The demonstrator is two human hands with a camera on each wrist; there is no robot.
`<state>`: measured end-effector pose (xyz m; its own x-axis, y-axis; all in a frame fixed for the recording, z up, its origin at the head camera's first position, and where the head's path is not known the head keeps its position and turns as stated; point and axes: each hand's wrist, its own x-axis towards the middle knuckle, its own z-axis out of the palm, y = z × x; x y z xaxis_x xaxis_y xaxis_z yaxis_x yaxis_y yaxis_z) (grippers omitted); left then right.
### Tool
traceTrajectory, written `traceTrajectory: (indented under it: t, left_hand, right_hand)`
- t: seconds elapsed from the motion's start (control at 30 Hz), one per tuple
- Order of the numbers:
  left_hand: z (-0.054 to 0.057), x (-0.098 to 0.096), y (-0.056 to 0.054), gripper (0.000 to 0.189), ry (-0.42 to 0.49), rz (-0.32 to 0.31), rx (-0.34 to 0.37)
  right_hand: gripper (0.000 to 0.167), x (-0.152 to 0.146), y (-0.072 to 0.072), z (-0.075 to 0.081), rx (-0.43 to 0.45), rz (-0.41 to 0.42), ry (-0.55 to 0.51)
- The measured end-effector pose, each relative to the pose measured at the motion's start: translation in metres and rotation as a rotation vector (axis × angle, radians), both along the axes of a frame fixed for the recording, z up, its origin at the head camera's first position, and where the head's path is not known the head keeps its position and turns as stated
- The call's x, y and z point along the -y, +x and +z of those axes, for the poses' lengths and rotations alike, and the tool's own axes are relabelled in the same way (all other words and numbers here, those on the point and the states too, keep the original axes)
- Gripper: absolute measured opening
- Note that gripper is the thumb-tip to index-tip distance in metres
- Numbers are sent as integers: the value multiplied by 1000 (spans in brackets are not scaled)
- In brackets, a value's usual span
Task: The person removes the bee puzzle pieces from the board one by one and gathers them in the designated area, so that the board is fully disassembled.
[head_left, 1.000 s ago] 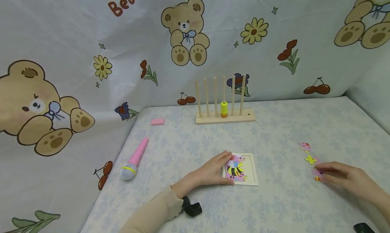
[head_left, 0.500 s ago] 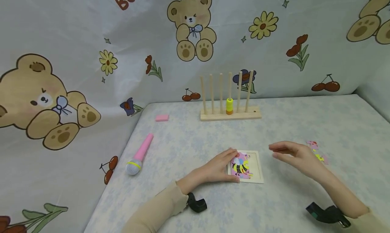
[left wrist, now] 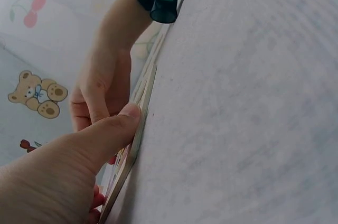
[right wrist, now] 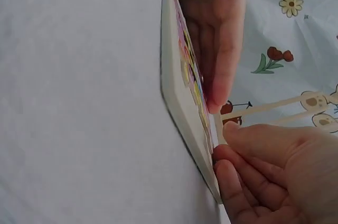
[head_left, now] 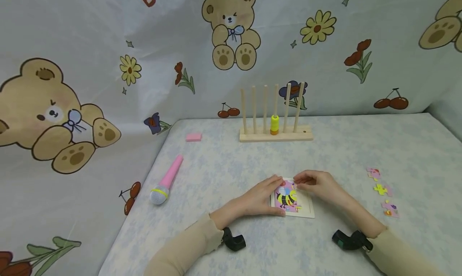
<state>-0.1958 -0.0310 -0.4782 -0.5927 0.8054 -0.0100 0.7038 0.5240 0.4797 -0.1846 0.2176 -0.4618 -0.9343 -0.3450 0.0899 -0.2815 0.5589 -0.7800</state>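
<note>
My left hand [head_left: 258, 197] grips the left side of a small framed jigsaw puzzle [head_left: 303, 212] with a bee picture on a pink ground. Its thumb [left wrist: 119, 126] presses the near rim, and its fingers lie over the far left corner. The right part of the tray shows bare wood. At the puzzle's upper right, my right hand [head_left: 323, 185] pinches a puzzle piece between thumb and fingers. That piece is almost wholly hidden by the fingertips. Loose puzzle pieces lie to the right: a pink one [head_left: 374, 173], a yellow-and-pink one [head_left: 381, 189] and a pink-and-orange one [head_left: 391, 209].
Behind the puzzle stands a wooden peg rack [head_left: 276, 136] with yellow and orange rings [head_left: 274, 124] on one peg. A pink toy microphone [head_left: 167, 179] and a pink block [head_left: 193, 137] lie at the left. A bear-printed cloth hangs along the table's back.
My right hand has come left from the loose pieces to the puzzle's upper right corner. The left hand has stayed on the frame. The head view has shifted slightly.
</note>
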Motion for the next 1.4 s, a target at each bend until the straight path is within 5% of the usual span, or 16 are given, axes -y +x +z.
traceTrajectory:
  t: [0.63,1.4]
  left_hand:
    - [0,-1,-1,95,19,-17,-7]
    - [-3,0,2,95,9,-8,-20]
  right_hand:
    - [16,7,1,-20,-305,-12,39]
    - [20,8,4,-26,-372,13,1]
